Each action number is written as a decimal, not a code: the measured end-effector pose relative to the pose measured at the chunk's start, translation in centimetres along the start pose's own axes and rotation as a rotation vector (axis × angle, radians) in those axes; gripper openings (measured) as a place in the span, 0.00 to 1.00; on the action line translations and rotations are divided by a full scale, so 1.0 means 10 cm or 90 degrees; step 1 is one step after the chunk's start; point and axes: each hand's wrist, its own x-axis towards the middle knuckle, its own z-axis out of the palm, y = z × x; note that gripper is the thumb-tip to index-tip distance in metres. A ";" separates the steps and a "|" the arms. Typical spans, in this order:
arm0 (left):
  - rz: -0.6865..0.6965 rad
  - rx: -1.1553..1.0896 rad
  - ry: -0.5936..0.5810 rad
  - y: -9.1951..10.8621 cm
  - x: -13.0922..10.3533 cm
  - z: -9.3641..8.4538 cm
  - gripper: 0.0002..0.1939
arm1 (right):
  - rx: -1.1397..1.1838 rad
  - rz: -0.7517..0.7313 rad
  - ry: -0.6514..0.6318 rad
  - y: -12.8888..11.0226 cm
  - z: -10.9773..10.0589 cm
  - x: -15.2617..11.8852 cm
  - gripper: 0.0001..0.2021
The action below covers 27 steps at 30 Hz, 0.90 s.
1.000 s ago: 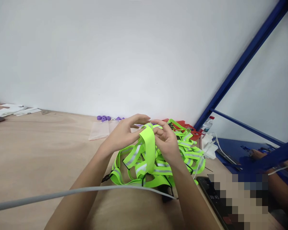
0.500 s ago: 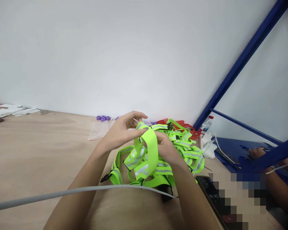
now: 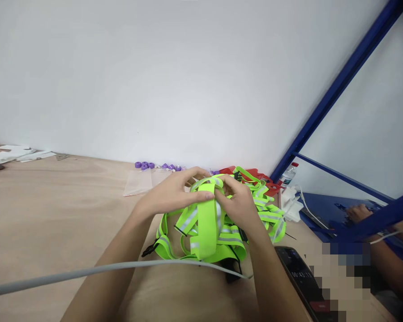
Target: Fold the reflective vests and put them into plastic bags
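Observation:
Between my hands is a neon-green reflective strap (image 3: pixel 207 228) with silver stripes, folded over so that a wide plain band hangs down toward me. My left hand (image 3: pixel 177 190) grips it from the left, thumb pressed across the front of the band and fingers behind. From the right, my right hand (image 3: pixel 237 199) pinches the same strap with bent fingers near its top. Below and to the right lies a tangled pile of similar straps (image 3: pixel 272 217). A black buckle (image 3: pixel 149 250) sticks out at the pile's left side.
Purple round pieces (image 3: pixel 144 165) and a clear plastic bag (image 3: pixel 137 182) lie by the wall. A phone (image 3: pixel 300 277) showing a timer is at right, near a bottle (image 3: pixel 289 174) and white adapter (image 3: pixel 291 205). A grey cable (image 3: pixel 121 264) crosses in front. Another person's hand (image 3: pixel 358 212) is far right.
Both hands have come closer together around the strap. My left hand has moved slightly right and down, its thumb now across the band, which hangs straighter.

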 end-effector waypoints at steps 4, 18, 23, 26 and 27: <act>0.011 0.076 0.052 0.04 0.03 0.17 0.26 | -0.054 -0.045 0.053 -0.04 0.01 -0.01 0.04; 0.187 0.242 0.251 0.20 -0.01 0.42 0.30 | -0.073 -0.066 0.024 -0.01 -0.08 -0.02 0.14; 0.110 0.234 0.303 0.19 -0.06 0.18 0.23 | 0.028 -0.021 -0.023 -0.08 -0.13 -0.03 0.16; 0.077 0.260 0.293 0.17 -0.09 0.07 0.15 | 0.122 0.005 -0.070 -0.09 -0.16 -0.03 0.18; 0.073 0.260 0.292 0.17 -0.09 0.04 0.14 | 0.155 0.016 -0.082 -0.09 -0.16 -0.04 0.18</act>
